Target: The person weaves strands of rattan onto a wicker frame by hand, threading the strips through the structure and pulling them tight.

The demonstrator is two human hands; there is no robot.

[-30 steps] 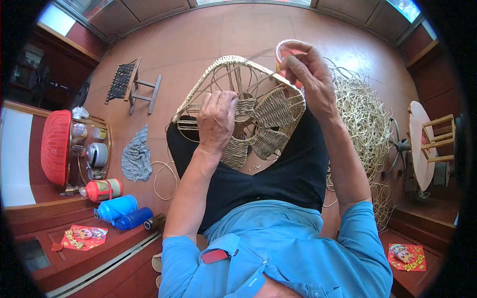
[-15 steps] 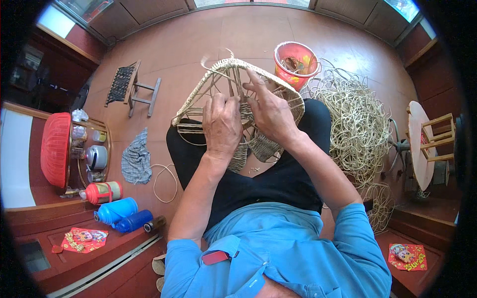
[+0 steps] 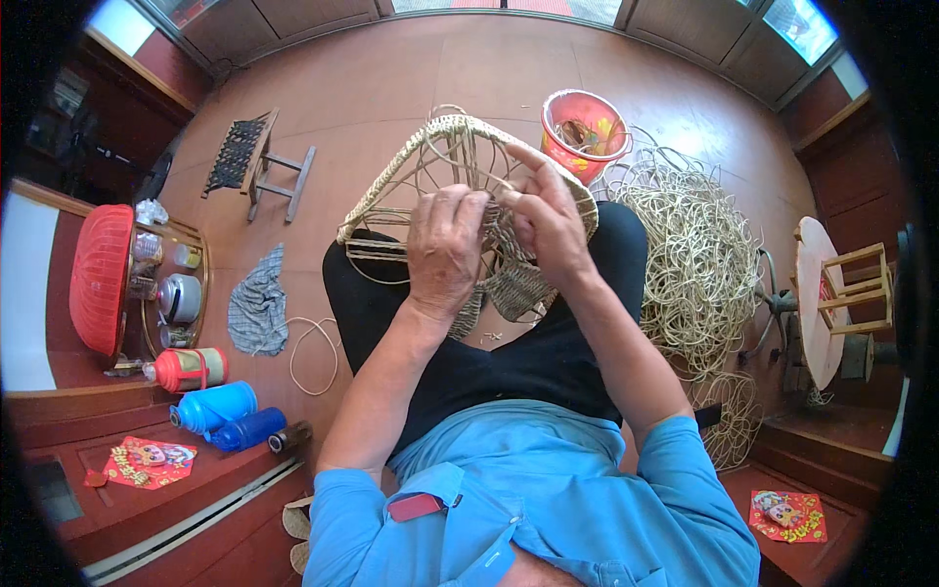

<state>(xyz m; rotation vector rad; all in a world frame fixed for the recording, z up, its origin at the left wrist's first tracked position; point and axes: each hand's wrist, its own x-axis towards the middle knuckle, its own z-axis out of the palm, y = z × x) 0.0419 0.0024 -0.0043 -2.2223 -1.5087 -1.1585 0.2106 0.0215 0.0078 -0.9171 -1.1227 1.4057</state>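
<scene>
One red domed cover point(image 3: 101, 279) sits at 9 o'clock from the woven frame point(image 3: 518, 286), with blue flasks point(image 3: 215, 403) toward 8. Next come a small stool point(image 3: 235, 157) between 9 and 10, a crumpled checked cloth point(image 3: 258, 298) on the smooth reddish-brown floor point(image 3: 460, 68) (faint seams cross it), and brown panels point(image 3: 313, 20) edging the room toward 11. The frame rests on the person's black-trousered lap point(image 3: 489, 377), pale scraps point(image 3: 492, 337) below at 6. The left hand point(image 3: 445, 245) closes in over the weaving, though what it grips is hidden; the right hand point(image 3: 550, 225), index finger extended, pinches a pale strand point(image 3: 494, 178). A red bucket point(image 3: 572, 157) stands at 2, just beside a tangled heap point(image 3: 699, 254) of strands at 3; farther out is a pale round board point(image 3: 810, 308).
</scene>
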